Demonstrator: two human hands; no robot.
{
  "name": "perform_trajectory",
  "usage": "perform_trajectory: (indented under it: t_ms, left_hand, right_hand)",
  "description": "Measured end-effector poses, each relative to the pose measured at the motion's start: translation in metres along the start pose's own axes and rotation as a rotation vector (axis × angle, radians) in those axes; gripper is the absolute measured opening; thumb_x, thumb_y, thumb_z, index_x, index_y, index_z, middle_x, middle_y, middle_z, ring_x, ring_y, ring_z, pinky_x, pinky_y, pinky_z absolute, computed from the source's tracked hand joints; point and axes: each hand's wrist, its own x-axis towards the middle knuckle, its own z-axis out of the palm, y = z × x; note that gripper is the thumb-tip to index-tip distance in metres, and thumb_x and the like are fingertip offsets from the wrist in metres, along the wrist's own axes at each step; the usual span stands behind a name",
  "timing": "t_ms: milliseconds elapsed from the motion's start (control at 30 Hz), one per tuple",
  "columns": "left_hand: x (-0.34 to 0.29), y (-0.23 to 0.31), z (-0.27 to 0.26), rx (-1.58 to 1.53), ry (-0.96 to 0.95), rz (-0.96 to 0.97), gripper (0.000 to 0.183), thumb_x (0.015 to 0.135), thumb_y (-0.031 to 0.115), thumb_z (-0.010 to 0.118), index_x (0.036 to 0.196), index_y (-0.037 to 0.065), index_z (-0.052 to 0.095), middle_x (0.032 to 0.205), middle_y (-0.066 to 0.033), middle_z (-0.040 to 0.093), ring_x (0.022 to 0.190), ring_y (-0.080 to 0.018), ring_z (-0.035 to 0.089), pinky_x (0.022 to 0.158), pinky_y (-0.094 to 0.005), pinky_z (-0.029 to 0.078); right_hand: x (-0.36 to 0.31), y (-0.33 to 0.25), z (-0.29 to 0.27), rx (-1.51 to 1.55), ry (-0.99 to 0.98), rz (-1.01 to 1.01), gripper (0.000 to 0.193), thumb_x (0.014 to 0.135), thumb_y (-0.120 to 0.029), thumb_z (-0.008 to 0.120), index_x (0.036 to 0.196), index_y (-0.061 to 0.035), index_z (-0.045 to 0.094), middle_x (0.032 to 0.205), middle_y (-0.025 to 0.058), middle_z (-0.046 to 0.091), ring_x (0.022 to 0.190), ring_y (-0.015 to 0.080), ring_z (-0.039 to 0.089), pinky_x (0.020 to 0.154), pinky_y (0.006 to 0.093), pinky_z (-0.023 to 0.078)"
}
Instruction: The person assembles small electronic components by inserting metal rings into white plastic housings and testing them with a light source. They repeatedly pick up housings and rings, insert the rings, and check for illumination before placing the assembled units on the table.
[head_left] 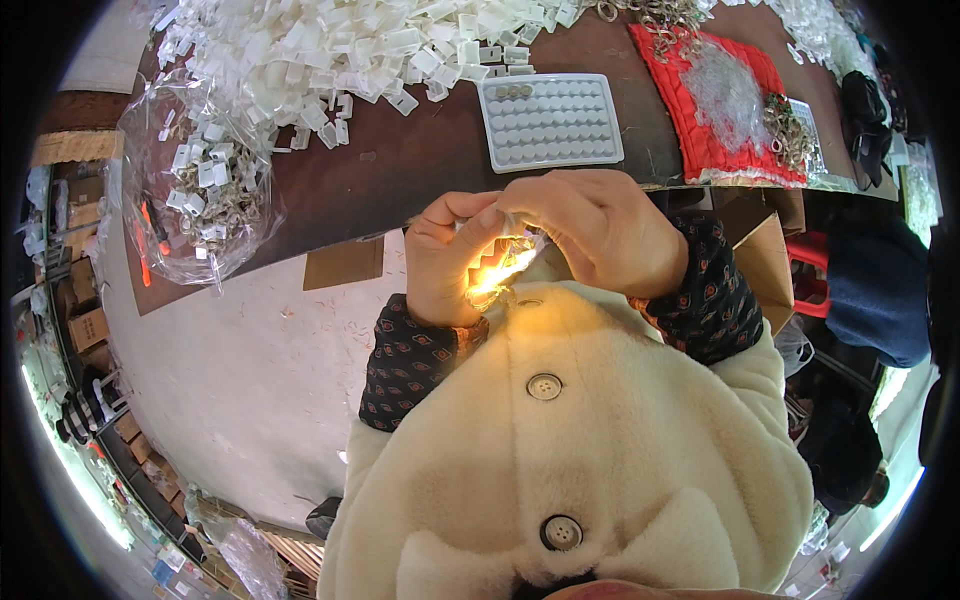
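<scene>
A pale, scuffed floor (240, 390) spreads beneath the brown, smooth-topped counter (400, 165), with shelves of cardboard boxes (88, 328) along the left. On the counter's left lies a crinkled transparent bag (262, 190) holding white plastic pieces and metallic bits, orange-handled pliers (153, 228) by its edge. A loose heap of translucent white, boxy plastic pieces (340, 50) covers the far side. Before the person's cream, plush coat (600, 430), the left hand (445, 255) curls around a glowing thing (505, 270), its shape lost in yellow glare, held just off the counter's near edge. The right hand (610, 235) bends its fingers over the upper end; whether they pinch it cannot be told. Beyond sits a white tray (560, 164) with rows of round hollows. Rightward, a quilted red cloth (675, 105) carries clear plastic bits (725, 95) and metallic rings (790, 130).
</scene>
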Motion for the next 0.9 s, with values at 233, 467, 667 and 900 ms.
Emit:
perform_trajectory:
  t_ms: [233, 467, 667, 900]
  left_hand:
    - [-0.002, 0.004, -0.001, 0.01, 0.053, -0.081, 0.014, 0.09, 0.008, 0.071, 0.101, 0.001, 0.066, 0.084, -0.0076, 0.069, 0.064, -0.0076, 0.06, 0.054, -0.0202, 0.048]
    - [-0.003, 0.007, -0.002, 0.09, 0.156, -0.068, 0.014, 0.087, 0.007, 0.074, 0.098, 0.002, 0.068, 0.08, -0.0034, 0.067, 0.06, -0.0055, 0.057, 0.05, -0.0177, 0.043]
    - [-0.005, 0.004, 0.003, 0.182, 0.201, -0.052, 0.016, 0.086, 0.008, 0.075, 0.099, 0.002, 0.068, 0.075, -0.0024, 0.064, 0.057, -0.0056, 0.054, 0.049, -0.0181, 0.041]
    - [-0.009, 0.031, 0.002, 0.311, 0.212, 0.193, 0.013, 0.086, 0.004, 0.073, 0.098, 0.004, 0.067, 0.078, -0.001, 0.064, 0.059, -0.0052, 0.054, 0.053, -0.0177, 0.042]
  right_hand:
    - [0.002, 0.0, -0.001, 0.029, 0.008, 0.064, 0.034, 0.08, 0.011, 0.06, 0.111, -0.0018, 0.06, 0.095, 0.0129, 0.068, 0.083, 0.0322, 0.068, 0.071, 0.0342, 0.056]
    - [0.003, -0.004, 0.008, 0.049, 0.102, 0.231, 0.023, 0.082, 0.005, 0.064, 0.104, -0.0029, 0.062, 0.09, 0.0116, 0.069, 0.076, 0.03, 0.069, 0.067, 0.0329, 0.055]
    - [0.0, 0.0, 0.008, 0.038, 0.118, 0.197, 0.011, 0.083, 0.002, 0.068, 0.092, -0.0029, 0.065, 0.083, 0.012, 0.068, 0.073, 0.0271, 0.069, 0.066, 0.0309, 0.055]
    - [0.01, -0.001, 0.007, 0.231, 0.127, 0.316, 0.013, 0.085, 0.007, 0.066, 0.096, 0.0009, 0.067, 0.089, 0.0103, 0.071, 0.078, 0.017, 0.069, 0.071, 0.0284, 0.054]
